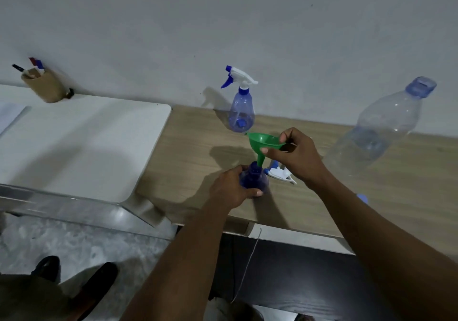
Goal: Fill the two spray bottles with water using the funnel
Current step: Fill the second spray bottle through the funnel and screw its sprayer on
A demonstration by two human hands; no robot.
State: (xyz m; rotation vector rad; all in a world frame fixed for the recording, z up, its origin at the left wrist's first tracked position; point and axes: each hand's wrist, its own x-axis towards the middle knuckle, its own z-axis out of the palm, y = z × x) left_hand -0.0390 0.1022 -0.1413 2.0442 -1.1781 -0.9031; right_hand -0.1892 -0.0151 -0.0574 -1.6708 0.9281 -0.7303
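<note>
1. The left hand (pixel 231 188) wraps around the body of an open blue spray bottle (pixel 254 179), which stands on the wooden tabletop (pixel 195 144) near its front edge; the fingers are closed on the bottle.
2. The right hand (pixel 295 154) pinches the rim of a green funnel (pixel 264 143) between thumb and fingers, and the funnel's spout points into the neck of the held bottle.
3. A white and blue trigger sprayer head (pixel 280 173) lies on the tabletop just beside the held bottle, partly under the right hand.
4. A second spray bottle (pixel 241 108), with its trigger head on, stands upright near the back edge, by the wall.
5. A large clear water bottle (pixel 379 127), uncapped, stands toward the right back part of the tabletop with water in its lower part.
6. A small blue cap (pixel 362 198) lies by the right forearm.
</note>
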